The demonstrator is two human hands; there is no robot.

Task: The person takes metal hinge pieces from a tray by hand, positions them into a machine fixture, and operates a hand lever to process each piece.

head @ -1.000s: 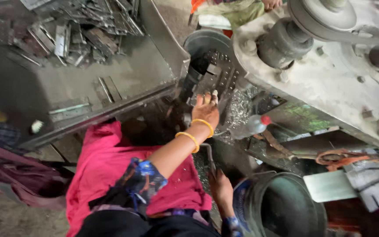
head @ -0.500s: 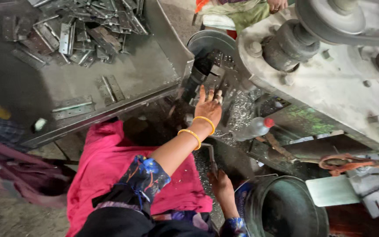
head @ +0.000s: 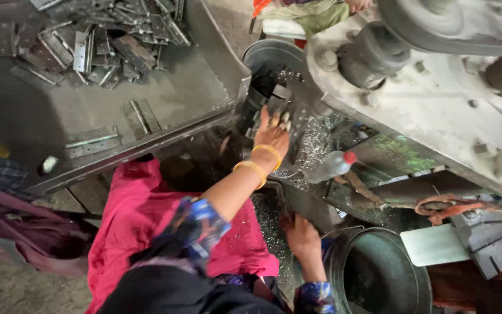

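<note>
My left hand [head: 272, 135], with two yellow bangles at the wrist, reaches up into the die area [head: 280, 99] of a grey press machine [head: 437, 87]. Its fingers are spread and lie on small metal pieces there. Whether it pinches one is hidden by the fingers. My right hand [head: 302, 237] is low, next to a dark metal bucket [head: 379, 273]. It rests on a dark edge strewn with metal shavings, its fingers curled and partly hidden. A pink cloth [head: 140, 227] covers my lap.
A grey metal tray table [head: 164, 93] at the left holds a heap of flat hinge plates [head: 100, 35] and a few loose ones. A clear plastic bottle with a red cap [head: 332, 167] lies among shavings. Orange cord [head: 443, 209] hangs at right. Another person's hand [head: 358, 4] shows at the top.
My left hand has pushed a little further into the die area and its fingers have spread out. The right hand has stayed low by the bucket.
</note>
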